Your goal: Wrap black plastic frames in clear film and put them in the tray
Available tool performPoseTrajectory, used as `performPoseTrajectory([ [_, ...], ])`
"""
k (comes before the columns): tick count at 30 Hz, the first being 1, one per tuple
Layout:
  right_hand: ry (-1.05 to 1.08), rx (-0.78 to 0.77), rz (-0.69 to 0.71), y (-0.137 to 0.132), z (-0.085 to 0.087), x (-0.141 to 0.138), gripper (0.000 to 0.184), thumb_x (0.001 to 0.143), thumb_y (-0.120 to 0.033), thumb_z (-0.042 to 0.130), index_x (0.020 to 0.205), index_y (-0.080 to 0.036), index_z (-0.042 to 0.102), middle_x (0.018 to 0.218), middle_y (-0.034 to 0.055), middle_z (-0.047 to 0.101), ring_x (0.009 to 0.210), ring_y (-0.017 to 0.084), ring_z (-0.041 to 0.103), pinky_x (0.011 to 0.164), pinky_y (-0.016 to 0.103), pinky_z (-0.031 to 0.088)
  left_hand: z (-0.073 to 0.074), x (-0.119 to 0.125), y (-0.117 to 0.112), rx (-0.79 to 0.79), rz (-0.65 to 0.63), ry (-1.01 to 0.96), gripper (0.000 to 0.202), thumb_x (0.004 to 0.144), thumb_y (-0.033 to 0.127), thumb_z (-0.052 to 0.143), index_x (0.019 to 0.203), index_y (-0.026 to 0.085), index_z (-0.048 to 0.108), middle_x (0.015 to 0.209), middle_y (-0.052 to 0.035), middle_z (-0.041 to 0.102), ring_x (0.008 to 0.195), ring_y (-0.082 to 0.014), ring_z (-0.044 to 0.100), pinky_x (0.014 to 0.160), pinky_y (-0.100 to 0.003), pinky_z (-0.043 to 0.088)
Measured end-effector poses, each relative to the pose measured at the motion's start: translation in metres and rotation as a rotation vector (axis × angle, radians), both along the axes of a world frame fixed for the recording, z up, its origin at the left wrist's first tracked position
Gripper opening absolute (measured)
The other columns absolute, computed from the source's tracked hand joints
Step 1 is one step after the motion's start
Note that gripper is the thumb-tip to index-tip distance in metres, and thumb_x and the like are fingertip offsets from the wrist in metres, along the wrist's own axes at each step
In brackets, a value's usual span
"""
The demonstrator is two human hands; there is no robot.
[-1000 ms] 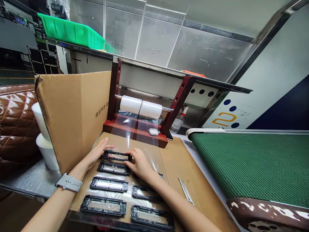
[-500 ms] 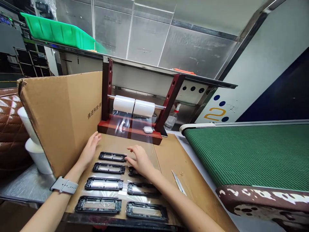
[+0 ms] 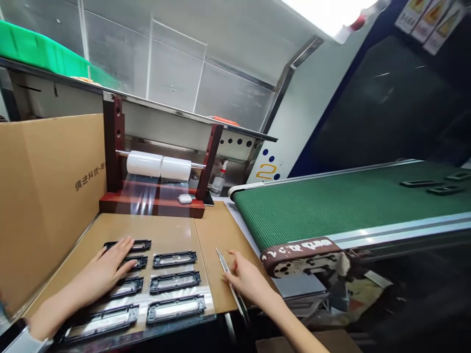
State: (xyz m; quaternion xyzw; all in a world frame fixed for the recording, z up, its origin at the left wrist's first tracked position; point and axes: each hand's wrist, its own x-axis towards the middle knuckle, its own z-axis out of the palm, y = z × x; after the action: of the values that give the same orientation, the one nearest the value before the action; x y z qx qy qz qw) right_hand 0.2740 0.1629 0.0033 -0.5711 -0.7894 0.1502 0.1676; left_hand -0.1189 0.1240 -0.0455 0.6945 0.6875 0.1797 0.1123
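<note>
My left hand (image 3: pixel 105 267) lies spread over the left column of black plastic frames (image 3: pixel 176 282), its fingertips on the farthest one. The frames have long clear windows and lie in two columns on transparent film (image 3: pixel 172 230) that covers a cardboard sheet. Over the cardboard's right part, my right hand (image 3: pixel 248 279) is at a slim silver tool (image 3: pixel 225 264). Its thumb and forefinger are apart, with the thumb at the tool's shaft. The tool lies slantwise near the front edge; whether it is tweezers or a knife I cannot tell.
Two white film rolls (image 3: pixel 144 163) hang on a dark red wooden stand (image 3: pixel 154 208); a white earphone case (image 3: pixel 185 198) sits on its base. An upright cardboard panel (image 3: pixel 55 196) borders the left. A green conveyor belt (image 3: pixel 312 211) runs at right, carrying black frames (image 3: pixel 445 190). A spray bottle (image 3: pixel 218 182) stands behind.
My view has swung right. My left hand has moved from the cardboard panel onto the left frames. My right hand has left the right column of frames and come to the silver tool.
</note>
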Motion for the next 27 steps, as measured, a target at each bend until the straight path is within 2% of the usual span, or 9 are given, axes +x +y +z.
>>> performPoseTrajectory([
  [4, 0.003, -0.055, -0.008, -0.002, -0.002, -0.006, 0.045, 0.071, -0.012, 0.056, 0.117, -0.012, 0.054, 0.074, 0.0039, 0.065, 0.077, 0.023, 0.064, 0.07, 0.031, 0.046, 0.013, -0.005, -0.001, 0.026, 0.015, 0.042, 0.064, 0.088, 0.049, 0.029, 0.139, 0.011, 0.038, 0.147, -0.012, 0.04, 0.138, -0.0317, 0.033, 0.114, -0.063, 0.023],
  [6, 0.028, -0.043, 0.02, -0.004, 0.001, -0.008, 0.039, 0.075, -0.012, 0.052, 0.114, -0.012, 0.056, 0.085, 0.0075, 0.068, 0.084, 0.023, 0.064, 0.075, 0.032, 0.047, 0.025, -0.009, -0.01, 0.057, 0.02, 0.039, 0.064, 0.09, 0.05, 0.022, 0.141, 0.013, 0.034, 0.147, -0.0095, 0.04, 0.139, -0.0312, 0.031, 0.113, -0.064, 0.023],
  [9, 0.081, -0.022, 0.124, -0.008, 0.011, -0.008, 0.036, 0.085, -0.017, 0.046, 0.12, -0.015, 0.057, 0.113, 0.0113, 0.067, 0.104, 0.023, 0.062, 0.09, 0.034, 0.046, 0.036, -0.009, -0.027, 0.111, -0.037, 0.042, 0.062, 0.091, 0.055, 0.02, 0.142, 0.024, 0.033, 0.148, -0.0014, 0.039, 0.141, -0.0261, 0.025, 0.116, -0.059, 0.021],
  [11, 0.109, -0.033, 0.213, -0.01, 0.018, -0.01, 0.037, 0.091, -0.023, 0.044, 0.126, -0.019, 0.056, 0.126, 0.0081, 0.063, 0.116, 0.022, 0.058, 0.098, 0.035, 0.043, 0.037, -0.002, -0.037, 0.111, -0.1, 0.058, 0.06, 0.089, 0.059, 0.025, 0.139, 0.029, 0.039, 0.147, 0.0007, 0.041, 0.141, -0.0261, 0.026, 0.116, -0.058, 0.02],
  [13, 0.114, -0.058, 0.324, -0.013, 0.024, -0.015, 0.037, 0.094, -0.028, 0.043, 0.128, -0.024, 0.056, 0.13, 0.0038, 0.061, 0.119, 0.021, 0.057, 0.101, 0.033, 0.042, 0.032, 0.01, -0.044, 0.09, -0.163, 0.079, 0.054, 0.089, 0.059, 0.031, 0.135, 0.034, 0.044, 0.146, 0.0012, 0.043, 0.139, -0.0286, 0.03, 0.113, -0.061, 0.022],
  [16, 0.01, -0.014, 0.499, -0.02, 0.03, -0.029, 0.035, 0.096, -0.031, 0.043, 0.128, -0.028, 0.057, 0.122, 0.0023, 0.066, 0.11, 0.02, 0.062, 0.092, 0.029, 0.047, 0.023, 0.029, -0.049, 0.066, -0.249, 0.111, 0.048, 0.089, 0.057, 0.039, 0.135, 0.043, 0.04, 0.147, 0.0035, 0.04, 0.139, -0.0291, 0.029, 0.111, -0.063, 0.027],
  [19, -0.186, 0.147, 0.616, -0.027, 0.03, -0.047, 0.032, 0.095, -0.03, 0.047, 0.125, -0.031, 0.059, 0.102, 0.0026, 0.071, 0.091, 0.017, 0.066, 0.073, 0.023, 0.048, 0.02, 0.042, -0.051, 0.041, -0.303, 0.143, 0.053, 0.088, 0.056, 0.043, 0.138, 0.044, 0.032, 0.15, 0.0026, 0.034, 0.14, -0.0299, 0.026, 0.111, -0.062, 0.028],
  [23, -0.305, 0.328, 0.711, -0.027, 0.022, -0.069, 0.027, 0.095, -0.031, 0.047, 0.119, -0.034, 0.06, 0.087, -0.0005, 0.065, 0.075, 0.013, 0.062, 0.054, 0.023, 0.04, 0.02, 0.046, -0.052, -0.007, -0.314, 0.179, 0.061, 0.087, 0.06, 0.041, 0.142, 0.04, 0.023, 0.153, 0.0001, 0.027, 0.142, -0.0308, 0.021, 0.111, -0.063, 0.026],
  [27, -0.307, 0.413, 0.772, -0.021, 0.008, -0.084, 0.027, 0.097, -0.034, 0.044, 0.119, -0.035, 0.059, 0.082, -0.0015, 0.062, 0.068, 0.014, 0.057, 0.05, 0.026, 0.036, 0.021, 0.046, -0.053, -0.074, -0.334, 0.204, 0.069, 0.083, 0.067, 0.04, 0.143, 0.043, 0.015, 0.154, 0.0043, 0.021, 0.143, -0.0288, 0.016, 0.113, -0.061, 0.025],
])
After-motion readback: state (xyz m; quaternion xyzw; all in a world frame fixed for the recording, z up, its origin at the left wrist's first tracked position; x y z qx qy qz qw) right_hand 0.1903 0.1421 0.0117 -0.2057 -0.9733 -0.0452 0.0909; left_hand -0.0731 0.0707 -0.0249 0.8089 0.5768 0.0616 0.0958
